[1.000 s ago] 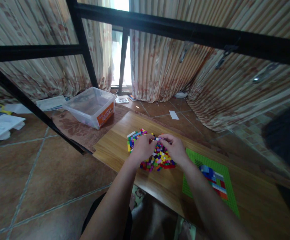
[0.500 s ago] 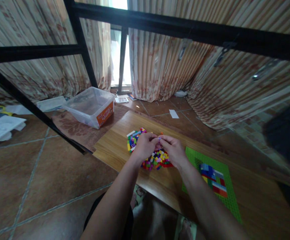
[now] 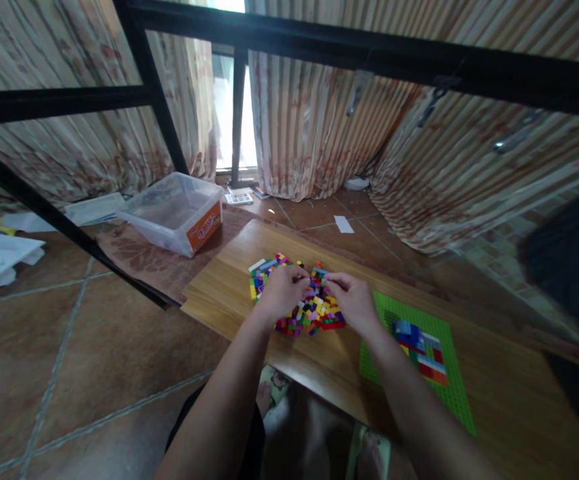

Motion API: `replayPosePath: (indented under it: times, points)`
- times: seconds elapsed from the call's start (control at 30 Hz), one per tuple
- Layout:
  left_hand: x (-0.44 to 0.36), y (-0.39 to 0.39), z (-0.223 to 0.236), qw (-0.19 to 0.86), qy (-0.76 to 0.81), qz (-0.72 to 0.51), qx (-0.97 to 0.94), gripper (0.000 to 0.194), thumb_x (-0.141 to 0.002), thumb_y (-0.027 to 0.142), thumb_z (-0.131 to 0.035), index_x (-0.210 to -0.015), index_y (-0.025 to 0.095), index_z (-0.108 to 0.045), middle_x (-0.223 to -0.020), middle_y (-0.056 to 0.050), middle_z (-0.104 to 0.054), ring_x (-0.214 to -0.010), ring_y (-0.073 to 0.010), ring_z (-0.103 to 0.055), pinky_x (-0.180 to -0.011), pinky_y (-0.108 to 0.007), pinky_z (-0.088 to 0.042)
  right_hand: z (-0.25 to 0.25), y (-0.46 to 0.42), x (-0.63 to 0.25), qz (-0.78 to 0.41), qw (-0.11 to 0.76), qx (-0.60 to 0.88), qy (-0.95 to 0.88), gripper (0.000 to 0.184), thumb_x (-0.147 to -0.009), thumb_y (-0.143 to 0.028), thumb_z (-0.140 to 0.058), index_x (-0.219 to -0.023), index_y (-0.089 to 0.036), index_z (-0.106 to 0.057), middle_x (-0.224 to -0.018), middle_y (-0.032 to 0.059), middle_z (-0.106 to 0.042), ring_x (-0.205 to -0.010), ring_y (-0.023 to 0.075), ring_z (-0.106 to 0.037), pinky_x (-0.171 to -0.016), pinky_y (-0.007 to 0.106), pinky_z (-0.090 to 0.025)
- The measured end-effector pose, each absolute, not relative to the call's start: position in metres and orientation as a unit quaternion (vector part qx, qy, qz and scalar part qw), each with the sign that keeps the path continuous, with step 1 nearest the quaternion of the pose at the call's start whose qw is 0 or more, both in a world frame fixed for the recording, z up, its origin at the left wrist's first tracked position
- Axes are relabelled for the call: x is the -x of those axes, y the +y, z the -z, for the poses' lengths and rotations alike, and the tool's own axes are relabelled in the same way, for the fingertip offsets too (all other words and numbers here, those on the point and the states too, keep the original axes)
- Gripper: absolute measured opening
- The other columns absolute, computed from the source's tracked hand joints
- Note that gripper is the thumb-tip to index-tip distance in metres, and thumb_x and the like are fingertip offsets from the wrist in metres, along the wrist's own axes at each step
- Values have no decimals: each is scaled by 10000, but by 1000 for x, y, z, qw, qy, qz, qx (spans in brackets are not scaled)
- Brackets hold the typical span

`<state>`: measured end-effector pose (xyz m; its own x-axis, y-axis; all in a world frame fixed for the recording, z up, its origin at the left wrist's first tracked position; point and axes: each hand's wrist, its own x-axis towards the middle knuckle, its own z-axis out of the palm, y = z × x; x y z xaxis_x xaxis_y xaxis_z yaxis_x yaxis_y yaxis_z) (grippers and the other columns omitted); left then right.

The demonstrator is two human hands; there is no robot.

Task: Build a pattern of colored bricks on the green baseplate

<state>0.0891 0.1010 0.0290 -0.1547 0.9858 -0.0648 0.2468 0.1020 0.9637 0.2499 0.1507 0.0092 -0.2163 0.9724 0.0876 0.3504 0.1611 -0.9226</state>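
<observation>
A heap of small coloured toy bricks (image 3: 314, 310) is spread over the wooden table, under and between my hands. My left hand (image 3: 283, 291) is over the heap's left part, fingers curled and thumb close to the index finger; what is in them, if anything, is hidden. On the heap's right side, my right hand (image 3: 352, 298) pinches a tiny lilac brick (image 3: 325, 281) between thumb and fingertips. To the right, partly behind my right forearm, lies a green baseplate (image 3: 452, 373) bearing a low block of joined bricks (image 3: 422, 350) in blue, white, red and orange.
The wooden table (image 3: 229, 287) runs from mid-left to lower right. Beyond its left end a clear plastic bin (image 3: 169, 220) with an orange label sits on a brown mat. A black metal frame (image 3: 319, 40) crosses in front of striped curtains. White trays (image 3: 2, 260) lie far left.
My hands, which met at the fingertips over the heap around something small and pale purple, have drawn apart, showing bricks between them. The whole view has shifted slightly.
</observation>
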Motion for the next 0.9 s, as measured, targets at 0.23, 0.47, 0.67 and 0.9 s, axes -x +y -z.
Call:
replayPosePath:
  times: [0.23,0.47,0.67,0.9]
  points:
    - [-90,93,-36,258,656,-289,-647,208,-746,127,-619,-890,162,-766,-750,-51,-715,-692,-175,-629,-674,-266,-468,-11,144,-256,-263,300,500,-768,177,-735,-161,-614,-846,-200,-747,-822,40,-693,-718,168,-648,-700,304,-503]
    - [-86,96,-32,263,661,-273,-648,297,-720,131,-638,-980,193,-768,-803,-34,-734,-715,-158,-639,-691,-238,-484,-14,145,-261,-246,277,505,-779,165,-758,-170,-615,-857,-203,-742,-832,46,-700,-713,167,-651,-688,301,-503]
    - [-80,99,-27,265,663,-285,-639,328,-721,146,-639,-1022,195,-758,-742,-19,-715,-709,-156,-631,-682,-233,-475,-15,145,-276,-227,269,524,-776,173,-780,-191,-600,-884,-191,-739,-903,68,-720,-788,193,-660,-745,326,-501]
    - [-72,94,-41,232,678,-311,-625,218,-801,208,-582,-920,151,-755,-656,-24,-668,-620,-138,-574,-598,-224,-399,-21,144,-267,-202,258,516,-791,198,-812,-199,-572,-916,-187,-739,-931,74,-708,-824,195,-645,-782,327,-477]
